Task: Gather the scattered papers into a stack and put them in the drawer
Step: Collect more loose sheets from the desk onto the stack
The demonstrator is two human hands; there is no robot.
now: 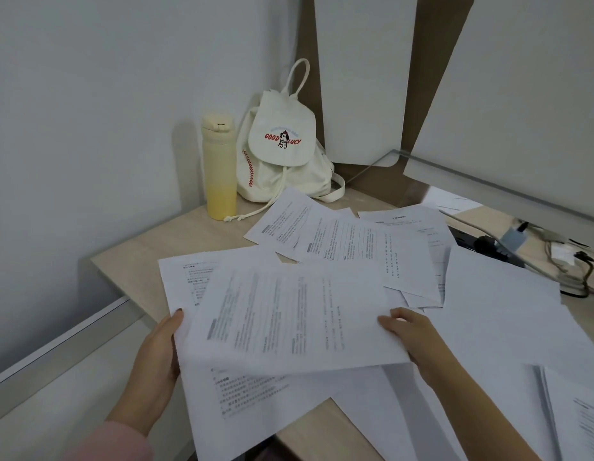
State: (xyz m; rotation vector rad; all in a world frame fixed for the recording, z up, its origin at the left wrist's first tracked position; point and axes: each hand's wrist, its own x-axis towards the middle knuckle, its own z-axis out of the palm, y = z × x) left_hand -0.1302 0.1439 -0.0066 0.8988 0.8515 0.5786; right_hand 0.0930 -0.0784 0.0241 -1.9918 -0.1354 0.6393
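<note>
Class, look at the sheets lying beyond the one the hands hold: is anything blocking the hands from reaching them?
Nothing visible does. The far sheets lie open beyond the left hand and right hand; the bottle and bag stand behind them.

Matt white paper sheets (289, 314) lie on a pale wood-grain desk (156, 247) beside a cream canvas-like cloth bag (282, 154).

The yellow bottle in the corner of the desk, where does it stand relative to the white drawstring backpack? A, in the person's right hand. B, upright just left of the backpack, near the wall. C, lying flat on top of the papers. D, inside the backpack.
B: the yellow bottle stands upright on the desk just left of the white backpack, clear of the scattered papers.
</note>
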